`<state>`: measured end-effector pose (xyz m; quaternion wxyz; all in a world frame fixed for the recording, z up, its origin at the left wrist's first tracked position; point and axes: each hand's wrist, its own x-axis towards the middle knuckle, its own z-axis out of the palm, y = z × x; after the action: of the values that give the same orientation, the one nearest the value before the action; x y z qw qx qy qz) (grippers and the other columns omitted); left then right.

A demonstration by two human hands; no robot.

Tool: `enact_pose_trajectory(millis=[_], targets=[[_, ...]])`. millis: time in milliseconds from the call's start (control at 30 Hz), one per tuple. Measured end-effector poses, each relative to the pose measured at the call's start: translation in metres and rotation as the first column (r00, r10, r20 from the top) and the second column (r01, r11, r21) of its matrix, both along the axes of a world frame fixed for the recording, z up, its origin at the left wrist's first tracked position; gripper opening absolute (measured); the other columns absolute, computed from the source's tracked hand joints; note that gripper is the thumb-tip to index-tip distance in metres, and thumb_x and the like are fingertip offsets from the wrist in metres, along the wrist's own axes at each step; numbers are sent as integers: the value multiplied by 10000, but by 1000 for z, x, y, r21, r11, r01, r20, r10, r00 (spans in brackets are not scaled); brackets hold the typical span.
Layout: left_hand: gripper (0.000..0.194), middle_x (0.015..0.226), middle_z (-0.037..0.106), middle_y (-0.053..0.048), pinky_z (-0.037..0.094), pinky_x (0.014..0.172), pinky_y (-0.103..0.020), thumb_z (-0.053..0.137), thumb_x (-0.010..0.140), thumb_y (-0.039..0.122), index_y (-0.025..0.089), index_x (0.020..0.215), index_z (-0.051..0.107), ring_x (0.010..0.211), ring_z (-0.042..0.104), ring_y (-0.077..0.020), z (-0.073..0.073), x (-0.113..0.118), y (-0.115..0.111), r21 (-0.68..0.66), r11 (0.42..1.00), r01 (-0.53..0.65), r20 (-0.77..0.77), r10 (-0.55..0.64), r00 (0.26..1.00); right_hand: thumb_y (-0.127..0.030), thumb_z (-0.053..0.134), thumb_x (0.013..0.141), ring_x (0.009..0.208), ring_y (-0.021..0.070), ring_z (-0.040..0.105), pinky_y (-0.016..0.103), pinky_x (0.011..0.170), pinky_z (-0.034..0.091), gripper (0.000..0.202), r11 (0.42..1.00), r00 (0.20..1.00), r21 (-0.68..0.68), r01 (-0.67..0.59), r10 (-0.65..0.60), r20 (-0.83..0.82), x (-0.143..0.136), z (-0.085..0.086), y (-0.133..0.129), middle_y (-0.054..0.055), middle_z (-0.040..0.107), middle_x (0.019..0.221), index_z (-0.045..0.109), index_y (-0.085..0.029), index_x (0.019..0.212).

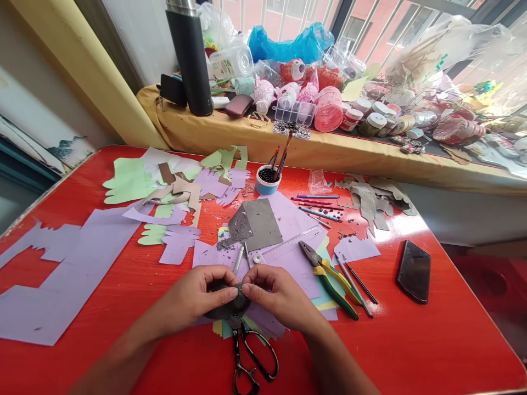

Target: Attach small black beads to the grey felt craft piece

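Low in the middle, my left hand and my right hand meet with thumbs and forefingers pinched together. Between them is a small dark grey rounded piece, partly covered by the fingers. I cannot tell its material. Black-handled scissors lie just below it, their blades hidden under the piece. Two slim metal tools point away just beyond my fingertips, beside a small round metal disc. Farther up rests a grey sheet with a torn, crumbly dark piece overlapping its left side.
Pliers with yellow-green handles and a phone lie at right. Purple paper and several cut scraps spread leftward. Behind stands a tub of black beads holding brushes. A black flask stands on the cluttered sill.
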<state>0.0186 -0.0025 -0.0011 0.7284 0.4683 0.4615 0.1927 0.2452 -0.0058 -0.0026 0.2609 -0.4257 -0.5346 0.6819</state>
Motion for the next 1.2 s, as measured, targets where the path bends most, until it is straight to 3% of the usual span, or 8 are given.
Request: enact_pose_trajectory(millis=[400,667,933,1200], targets=[[417,725,608,9,415,597,-249,839,754,581,197,817,690,658,518,-156,10,4,3,-10,1000,-23,-2,23,1000,-671,755,887,722,158,509,274,670,391,496,997,995,-76,23,-30,-95,-2,-1,-2,-4,585,775,646,-187,882],[387,768,619,7,423,607,-236,821,814,559,191,851,708,686,530,-150,4,2,1,-30,999,-20,48,21,999,-548,726,933,713,153,503,277,670,384,384,999,998,-19,44,-45,-52,-4,1,-2,-5,584,772,636,-180,870],[362,764,596,5,430,611,-243,771,831,541,192,835,673,701,510,-161,0,8,1,52,998,-27,-20,28,999,-387,685,926,694,148,490,273,653,377,223,998,998,13,58,-58,-8,-6,-3,-3,-11,576,758,626,-181,864],[306,776,595,-5,457,637,-257,672,881,490,188,849,642,737,527,-175,-10,19,-8,203,976,-84,-175,120,977,-345,662,892,678,144,465,267,625,351,181,994,994,-4,108,-108,19,-9,-15,-1,-19,539,737,609,-180,841]])
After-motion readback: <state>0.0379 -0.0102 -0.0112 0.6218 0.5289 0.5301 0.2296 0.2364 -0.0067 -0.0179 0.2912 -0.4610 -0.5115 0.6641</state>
